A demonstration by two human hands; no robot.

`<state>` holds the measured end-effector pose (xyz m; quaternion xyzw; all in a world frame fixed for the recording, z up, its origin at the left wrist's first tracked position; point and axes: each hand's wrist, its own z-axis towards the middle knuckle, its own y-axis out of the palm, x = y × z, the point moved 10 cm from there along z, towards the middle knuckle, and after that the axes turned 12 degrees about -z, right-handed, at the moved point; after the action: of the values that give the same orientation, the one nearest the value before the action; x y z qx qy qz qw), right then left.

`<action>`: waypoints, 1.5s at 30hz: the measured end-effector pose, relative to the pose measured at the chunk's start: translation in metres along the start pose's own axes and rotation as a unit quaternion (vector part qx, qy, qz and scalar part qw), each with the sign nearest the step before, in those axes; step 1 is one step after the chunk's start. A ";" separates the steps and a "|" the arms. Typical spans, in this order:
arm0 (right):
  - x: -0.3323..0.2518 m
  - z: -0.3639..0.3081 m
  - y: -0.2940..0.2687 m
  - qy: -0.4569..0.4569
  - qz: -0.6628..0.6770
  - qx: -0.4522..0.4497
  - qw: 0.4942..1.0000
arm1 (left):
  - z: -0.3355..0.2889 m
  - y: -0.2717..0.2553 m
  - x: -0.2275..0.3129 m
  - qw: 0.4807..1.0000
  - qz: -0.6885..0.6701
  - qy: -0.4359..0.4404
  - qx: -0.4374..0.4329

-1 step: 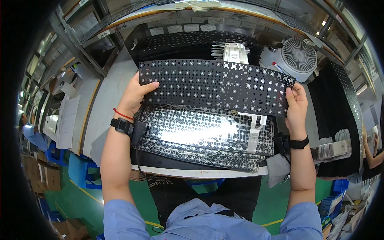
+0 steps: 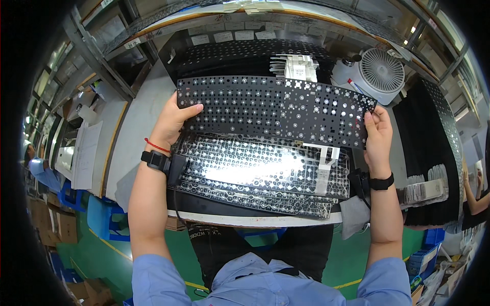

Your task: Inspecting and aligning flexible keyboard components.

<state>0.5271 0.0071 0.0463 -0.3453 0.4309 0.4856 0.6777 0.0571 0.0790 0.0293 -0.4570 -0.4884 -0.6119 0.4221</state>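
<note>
A long black keyboard sheet (image 2: pixel 245 104), perforated with rows of holes and silver dots, is held up between my two hands. My left hand (image 2: pixel 176 116) grips its left end, thumb on the top face and the other fingers hidden behind it. At the right end, my right hand (image 2: pixel 376 130) pinches the edge between thumb and bent fingers. Just below the raised sheet lies a stack of shiny, clear-and-black keyboard membranes (image 2: pixel 219 158), with a strong glare across the middle. A pale ribbon tail (image 2: pixel 325 176) rests on the right part of that stack.
Behind the held sheet stands a pile of similar black sheets (image 2: pixel 224 53) with pale tails (image 2: pixel 298 67). A white fan (image 2: pixel 382 71) is at the back right. Another black stack (image 2: pixel 426 148) lies to the right. Metal shelving (image 2: pixel 102 61) rises at the left; a blue stool (image 2: pixel 104 219) stands below.
</note>
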 end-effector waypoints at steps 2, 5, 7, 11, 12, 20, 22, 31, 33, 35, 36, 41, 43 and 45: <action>-0.001 0.000 0.001 -0.002 -0.003 -0.001 1.000 | 0.000 0.002 0.001 1.000 -0.009 0.007 -0.001; -0.001 0.000 0.002 0.004 0.001 0.003 1.000 | 0.002 -0.004 -0.005 0.999 -0.035 0.009 -0.004; 0.001 0.001 0.001 0.013 0.002 0.007 1.000 | 0.004 -0.008 -0.009 0.995 -0.098 -0.010 -0.005; 0.004 0.002 0.001 0.028 -0.001 -0.001 1.000 | 0.007 -0.014 -0.017 0.987 -0.151 -0.047 -0.003; 0.005 0.001 0.001 0.030 -0.002 -0.001 1.000 | 0.008 -0.015 -0.018 0.987 -0.152 -0.047 -0.001; 0.007 0.001 -0.003 0.039 -0.009 0.006 0.999 | 0.009 -0.018 -0.012 0.978 -0.200 -0.033 0.041; 0.007 0.002 -0.003 0.038 -0.008 0.007 0.999 | 0.015 -0.044 -0.019 0.969 -0.234 -0.003 0.082; 0.007 0.003 -0.006 0.030 -0.018 0.012 0.999 | 0.019 -0.069 -0.015 0.954 -0.261 0.066 0.130; 0.004 0.003 -0.005 0.018 -0.026 0.012 0.999 | 0.018 -0.068 -0.010 0.956 -0.259 0.081 0.115; 0.001 0.002 -0.005 0.005 -0.036 0.015 0.999 | 0.020 -0.069 -0.008 0.952 -0.279 0.091 0.086; -0.001 0.002 -0.005 -0.002 -0.043 0.018 0.999 | 0.021 -0.070 -0.009 0.950 -0.288 0.090 0.081; -0.011 0.002 -0.008 -0.070 -0.067 0.035 0.995 | 0.021 -0.076 -0.008 0.943 -0.322 0.085 -0.005; -0.018 0.000 -0.009 -0.096 -0.065 0.032 0.993 | 0.021 -0.085 -0.015 0.950 -0.292 0.070 0.082; -0.022 -0.001 -0.009 -0.105 -0.070 0.033 0.991 | 0.017 -0.073 -0.014 0.961 -0.239 0.056 0.131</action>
<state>0.5321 -0.0049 0.0668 -0.2990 0.3475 0.4565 0.7625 -0.0081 0.1089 0.0022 -0.2329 -0.6351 -0.6500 0.3463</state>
